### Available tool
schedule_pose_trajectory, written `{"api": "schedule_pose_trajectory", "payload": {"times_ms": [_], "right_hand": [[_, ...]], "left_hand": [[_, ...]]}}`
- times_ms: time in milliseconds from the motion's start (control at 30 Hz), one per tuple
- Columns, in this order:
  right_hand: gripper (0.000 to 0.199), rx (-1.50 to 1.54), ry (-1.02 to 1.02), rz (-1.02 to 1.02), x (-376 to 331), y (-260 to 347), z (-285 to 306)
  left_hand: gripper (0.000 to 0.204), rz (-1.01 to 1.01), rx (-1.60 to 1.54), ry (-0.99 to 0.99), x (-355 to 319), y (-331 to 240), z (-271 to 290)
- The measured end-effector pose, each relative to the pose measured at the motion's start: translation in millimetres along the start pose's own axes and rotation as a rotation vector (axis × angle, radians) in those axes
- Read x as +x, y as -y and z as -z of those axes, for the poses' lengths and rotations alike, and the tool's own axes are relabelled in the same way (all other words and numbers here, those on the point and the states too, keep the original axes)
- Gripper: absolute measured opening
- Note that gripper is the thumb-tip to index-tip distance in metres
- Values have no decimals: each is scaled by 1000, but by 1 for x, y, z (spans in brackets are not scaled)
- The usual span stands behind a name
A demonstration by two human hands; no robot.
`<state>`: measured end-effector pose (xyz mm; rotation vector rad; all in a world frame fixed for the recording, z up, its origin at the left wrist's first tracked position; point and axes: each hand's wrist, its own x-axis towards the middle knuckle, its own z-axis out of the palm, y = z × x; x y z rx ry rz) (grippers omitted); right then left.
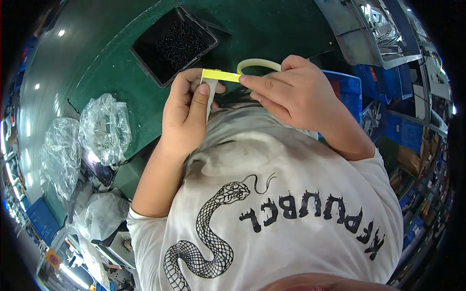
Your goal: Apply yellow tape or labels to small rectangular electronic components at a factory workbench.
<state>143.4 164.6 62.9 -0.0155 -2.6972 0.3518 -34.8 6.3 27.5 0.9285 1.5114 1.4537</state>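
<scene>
My left hand (183, 110) is closed around a narrow white piece (212, 93), thumb pressed on its face; its exact kind cannot be made out. A strip of bright yellow tape (222, 75) lies over the top end of that piece and runs taut to the right. At its other end, my right hand (300, 93) pinches the strip near the fingertips. The pale ring of a tape roll (258, 62) shows beyond these fingers, its lower part hidden by the hand. Both hands are raised in front of my white shirt.
On the green tabletop (272, 29), a black bin (145, 65) holds many small dark parts (179, 46). Crumpled clear plastic bags (104, 128) lie at left. A grey crate (352, 36) stands far right, with a blue crate (347, 87) close to my right forearm.
</scene>
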Motion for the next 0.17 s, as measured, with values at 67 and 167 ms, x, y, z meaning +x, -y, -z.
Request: {"api": "schedule_pose_trajectory", "payload": {"times_ms": [67, 167], "right_hand": [[34, -1, 16, -3, 0, 2, 4], [36, -7, 44, 2, 1, 4, 8]], "left_hand": [[22, 5, 19, 4, 0, 1, 1], [23, 1, 54, 17, 1, 2, 2]]}}
